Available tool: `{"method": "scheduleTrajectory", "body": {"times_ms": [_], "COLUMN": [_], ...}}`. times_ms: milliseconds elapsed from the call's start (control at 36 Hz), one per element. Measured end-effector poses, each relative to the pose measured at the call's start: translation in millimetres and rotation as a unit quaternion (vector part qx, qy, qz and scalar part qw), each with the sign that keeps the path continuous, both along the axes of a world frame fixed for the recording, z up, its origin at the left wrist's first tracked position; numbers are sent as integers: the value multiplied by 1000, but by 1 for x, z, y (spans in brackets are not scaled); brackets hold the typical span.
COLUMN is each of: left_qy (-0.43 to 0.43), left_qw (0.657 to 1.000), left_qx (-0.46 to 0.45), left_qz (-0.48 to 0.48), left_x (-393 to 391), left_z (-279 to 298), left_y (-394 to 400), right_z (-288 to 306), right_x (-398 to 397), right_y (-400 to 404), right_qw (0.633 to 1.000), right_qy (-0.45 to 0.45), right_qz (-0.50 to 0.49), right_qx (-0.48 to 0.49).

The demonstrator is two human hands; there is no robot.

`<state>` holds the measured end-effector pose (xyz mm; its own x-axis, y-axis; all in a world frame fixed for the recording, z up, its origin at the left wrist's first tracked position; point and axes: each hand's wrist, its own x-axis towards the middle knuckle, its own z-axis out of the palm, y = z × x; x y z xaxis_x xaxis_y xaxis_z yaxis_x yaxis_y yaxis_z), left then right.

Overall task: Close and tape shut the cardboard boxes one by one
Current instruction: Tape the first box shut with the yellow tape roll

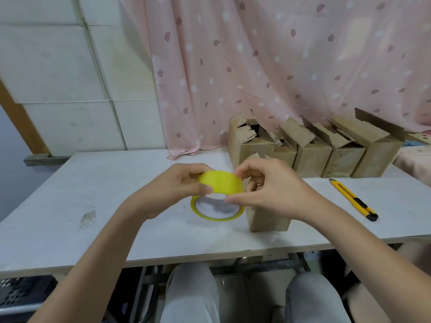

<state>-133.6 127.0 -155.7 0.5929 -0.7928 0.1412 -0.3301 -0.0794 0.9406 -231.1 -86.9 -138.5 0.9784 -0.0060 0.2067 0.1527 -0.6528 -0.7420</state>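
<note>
A yellow tape roll (pixel 220 183) is held above the white table (pixel 116 206). My left hand (pixel 177 187) grips its left side, thumb on the outer face. My right hand (pixel 270 190) pinches the roll's right edge with thumb and fingertips. A small cardboard box (pixel 265 220) stands upright under my right hand, mostly hidden by it. Several cardboard boxes with open, torn flaps (pixel 310 148) stand in a row at the back right of the table.
A yellow and black utility knife (pixel 354 200) lies on the table to the right of the small box. A pink patterned curtain (pixel 279 66) hangs behind the table. My knees show below the table's front edge.
</note>
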Motion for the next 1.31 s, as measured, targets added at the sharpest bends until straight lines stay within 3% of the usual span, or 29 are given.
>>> {"method": "scheduleTrajectory", "body": {"times_ms": [111, 194, 278, 361, 472, 583, 750, 861, 1111, 1306], "left_qy": [-91, -142, -165, -213, -228, -214, -223, -237, -239, -231], "left_qw": [972, 946, 954, 960, 947, 952, 952, 952, 951, 954], "left_qx": [-46, -85, -88, 5, -18, -45, -44, -21, -18, -14], "left_qz": [211, 279, 235, 182, 224, 214, 205, 191, 193, 189], "left_x": [0, -8, -23, -35, -35, -25, -22, -24, -23, -25], "left_z": [-11, -23, -30, -34, -38, -39, -32, -33, -31, -31], "left_y": [-8, -21, -33, -42, -47, -44, -44, -45, -45, -46], "right_z": [-10, -16, -20, -23, -25, -29, -36, -34, -35, -41], "right_x": [5, 8, 13, 17, 15, 13, 17, 18, 17, 15], "right_y": [2, 7, 11, 15, 11, 2, 3, 7, 11, 11], "right_qw": [995, 989, 978, 969, 983, 970, 951, 954, 948, 924], "right_qy": [-16, -13, -15, -11, -39, -174, -277, -285, -293, -356], "right_qz": [-77, -129, -164, -166, -153, -158, -131, -89, -124, -130], "right_qx": [69, 71, 128, 180, 97, -54, -44, -31, 8, -52]}}
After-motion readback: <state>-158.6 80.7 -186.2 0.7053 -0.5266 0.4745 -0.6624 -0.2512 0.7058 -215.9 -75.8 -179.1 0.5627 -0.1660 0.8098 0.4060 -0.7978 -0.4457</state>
